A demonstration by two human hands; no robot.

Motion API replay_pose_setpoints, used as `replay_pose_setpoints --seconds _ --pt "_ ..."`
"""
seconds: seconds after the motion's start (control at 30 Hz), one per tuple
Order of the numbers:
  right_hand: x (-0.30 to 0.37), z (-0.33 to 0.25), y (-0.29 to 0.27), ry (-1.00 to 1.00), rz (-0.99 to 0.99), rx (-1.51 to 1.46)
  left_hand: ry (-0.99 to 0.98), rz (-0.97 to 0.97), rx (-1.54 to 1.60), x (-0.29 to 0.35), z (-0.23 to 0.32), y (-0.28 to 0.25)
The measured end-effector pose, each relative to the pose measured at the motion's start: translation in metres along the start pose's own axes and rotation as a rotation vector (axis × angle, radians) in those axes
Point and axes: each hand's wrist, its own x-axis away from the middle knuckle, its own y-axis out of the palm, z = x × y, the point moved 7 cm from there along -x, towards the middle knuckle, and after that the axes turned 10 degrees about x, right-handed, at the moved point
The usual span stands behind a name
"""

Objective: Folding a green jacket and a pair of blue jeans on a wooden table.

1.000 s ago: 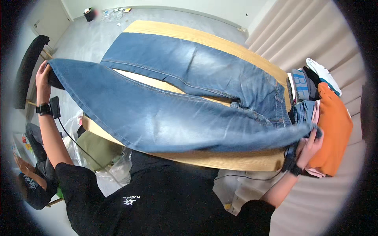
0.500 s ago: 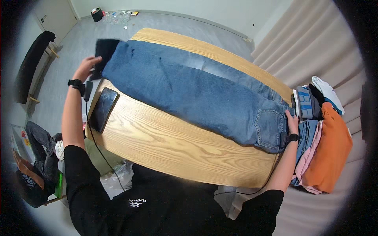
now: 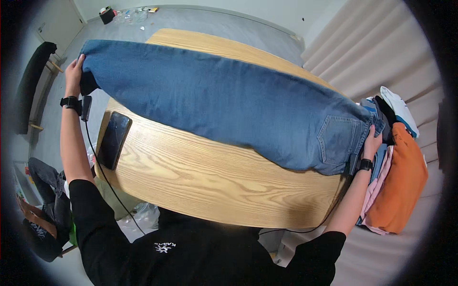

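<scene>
A pair of blue jeans (image 3: pixel 214 100) stretches lengthwise over the wooden table (image 3: pixel 205 181), folded along its length, with a back pocket showing near the waist. My left hand (image 3: pixel 75 75) is closed on the leg hem, out past the table's left end. At the other end, my right hand (image 3: pixel 373 143) grips the waistband, with the thumb on top. Something dark shows under the hem beside my left hand. Dark bands with small devices and cables sit on both wrists. A black smartphone (image 3: pixel 114 140) lies on the table's left part, below the jeans.
At the right, a pile of folded clothes (image 3: pixel 398 176), orange, pink, blue and white, stands by a beige curtain (image 3: pixel 377 52). A seated person (image 3: pixel 45 205) is at the lower left. Clear plastic litter (image 3: pixel 131 16) and a dark bin (image 3: pixel 107 15) are on the far floor.
My left hand has closed on the hem and moved left, drawing the jeans out straighter and past the table's end. My right hand, still on the waistband, has shifted slightly right.
</scene>
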Motion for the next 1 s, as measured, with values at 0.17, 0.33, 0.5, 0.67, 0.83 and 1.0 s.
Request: replay_pose_setpoints --seconds 0.17,0.33,0.5,0.67,0.83,1.0 --pt "-0.011 0.010 0.009 0.019 0.088 0.348 -0.046 0.059 -0.095 -0.018 -0.010 0.002" --pt "0.012 0.006 0.046 -0.059 -0.258 0.560 -0.253 -0.124 -0.339 -0.024 -0.071 0.017" --pt "0.053 -0.023 0.025 -0.253 -0.393 0.643 -0.516 -0.195 -0.087 0.020 -0.095 0.049" --pt "0.121 -0.102 0.005 -0.402 -0.611 0.374 -0.525 -0.198 -0.224 0.017 -0.126 0.004" --pt "0.178 -0.105 0.016 -0.414 -0.777 0.384 -0.430 0.025 -0.037 0.010 -0.115 -0.010" --pt "0.183 -0.095 0.025 -0.372 -0.802 0.290 -0.569 -0.031 -0.088 0.038 -0.138 -0.011"
